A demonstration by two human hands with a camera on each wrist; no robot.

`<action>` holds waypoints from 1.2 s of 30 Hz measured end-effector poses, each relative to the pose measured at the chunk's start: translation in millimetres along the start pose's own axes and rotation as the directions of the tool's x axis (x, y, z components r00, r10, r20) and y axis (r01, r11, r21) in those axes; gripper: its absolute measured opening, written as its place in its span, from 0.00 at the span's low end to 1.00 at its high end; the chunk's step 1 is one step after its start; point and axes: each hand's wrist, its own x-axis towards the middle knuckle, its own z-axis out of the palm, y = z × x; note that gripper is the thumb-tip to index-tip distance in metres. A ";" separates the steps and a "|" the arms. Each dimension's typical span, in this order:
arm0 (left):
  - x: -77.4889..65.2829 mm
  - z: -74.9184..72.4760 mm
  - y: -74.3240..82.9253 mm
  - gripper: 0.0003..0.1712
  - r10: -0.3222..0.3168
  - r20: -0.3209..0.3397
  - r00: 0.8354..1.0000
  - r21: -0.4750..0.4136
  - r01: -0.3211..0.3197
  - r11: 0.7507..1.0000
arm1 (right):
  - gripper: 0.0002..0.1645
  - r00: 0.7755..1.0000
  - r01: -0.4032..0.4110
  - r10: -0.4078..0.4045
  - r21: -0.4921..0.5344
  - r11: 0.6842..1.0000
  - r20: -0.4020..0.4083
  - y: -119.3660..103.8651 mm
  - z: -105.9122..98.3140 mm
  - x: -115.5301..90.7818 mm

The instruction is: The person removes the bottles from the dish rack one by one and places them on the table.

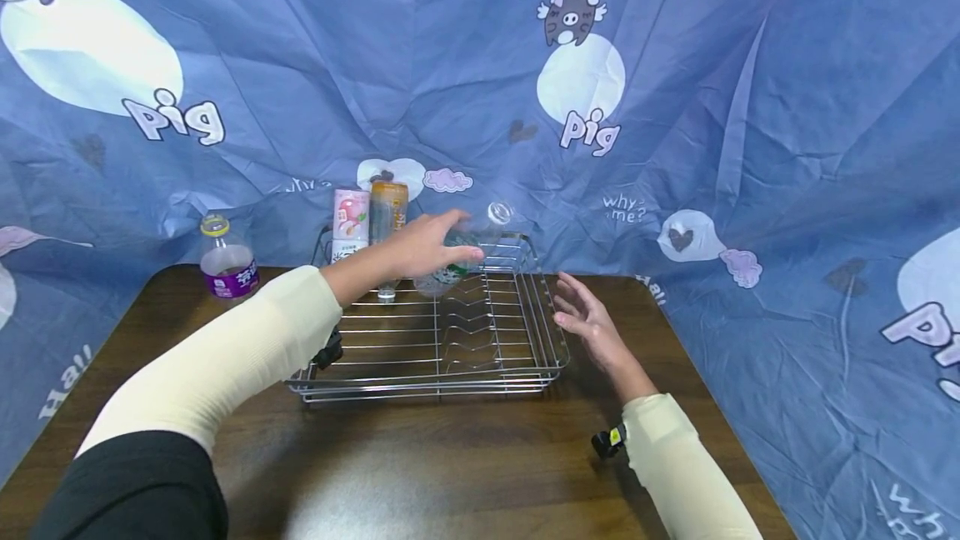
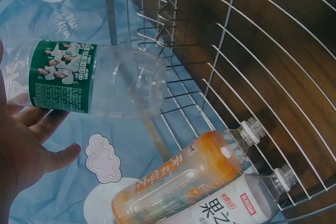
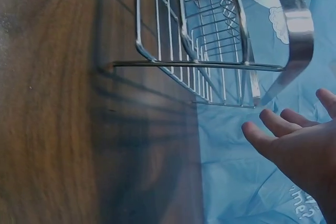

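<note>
A clear plastic bottle with a green label [image 2: 63, 77] leans in the wire dish rack [image 1: 487, 373], base down and mouth up to the right. Against its label side lie the fingers of my left hand [image 1: 423, 248], while the thumb stretches out apart from the bottle in the left wrist view. Just beyond the rack's right side, my right hand [image 1: 588, 323] hovers with fingers spread, holding nothing. Left of the green-labelled bottle, an orange-labelled bottle [image 2: 178, 177] and a pink-and-white-labelled bottle [image 1: 351, 219] stand neck down in the rack.
On the brown wooden table [image 1: 390, 465], a bottle with a purple label and yellow cap [image 1: 228, 265] stands upright left of the rack. Behind the table hangs a blue cloth [image 1: 450, 90] printed with pigs.
</note>
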 end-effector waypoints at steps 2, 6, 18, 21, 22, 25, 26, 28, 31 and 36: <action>-0.3 -1.4 0.0 0.52 0.008 -0.013 1.000 -0.018 -0.008 1.000 | 0.45 1.000 0.007 -0.008 -0.023 1.000 -0.003 -2.1 -0.6 1.3; -1.0 -3.7 0.9 0.50 0.013 -0.024 1.000 -0.032 -0.014 0.999 | 0.45 1.000 0.019 -0.019 -0.036 0.999 -0.005 -7.0 0.2 3.6; -1.5 -5.2 11.9 0.46 0.026 -0.025 0.999 -0.067 -0.028 0.997 | 0.48 0.999 0.049 -0.046 -0.113 0.992 0.028 -19.4 6.0 13.1; -0.3 -4.2 13.4 0.46 0.026 -0.029 0.999 -0.079 -0.028 0.996 | 0.48 0.996 0.076 -0.068 -0.149 0.986 0.056 -23.8 7.7 19.2; -0.3 -4.0 13.7 0.46 0.023 -0.031 0.999 -0.084 -0.026 0.996 | 0.49 0.995 0.081 -0.071 -0.159 0.984 0.065 -25.7 8.7 21.2; -0.7 -3.5 14.0 0.45 0.015 -0.034 0.999 -0.096 -0.018 0.995 | 0.50 0.994 0.086 -0.072 -0.176 0.981 0.087 -31.1 12.3 26.5; -0.7 -3.2 14.1 0.45 0.014 -0.036 0.999 -0.100 -0.018 0.995 | 0.50 0.993 0.083 -0.067 -0.186 0.979 0.093 -32.8 13.5 27.7; -0.9 -2.7 14.0 0.45 0.015 -0.041 0.999 -0.116 -0.019 0.993 | 0.50 0.993 0.080 -0.059 -0.206 0.975 0.103 -36.2 16.0 30.0; -1.1 -2.5 14.0 0.44 0.011 -0.046 0.999 -0.147 -0.017 0.989 | 0.49 0.991 0.083 -0.060 -0.204 0.976 0.117 -39.5 20.4 33.2; -1.7 -2.4 14.3 0.43 0.001 -0.056 0.998 -0.201 -0.012 0.979 | 0.50 0.988 0.085 -0.059 -0.185 0.979 0.139 -41.8 28.2 35.8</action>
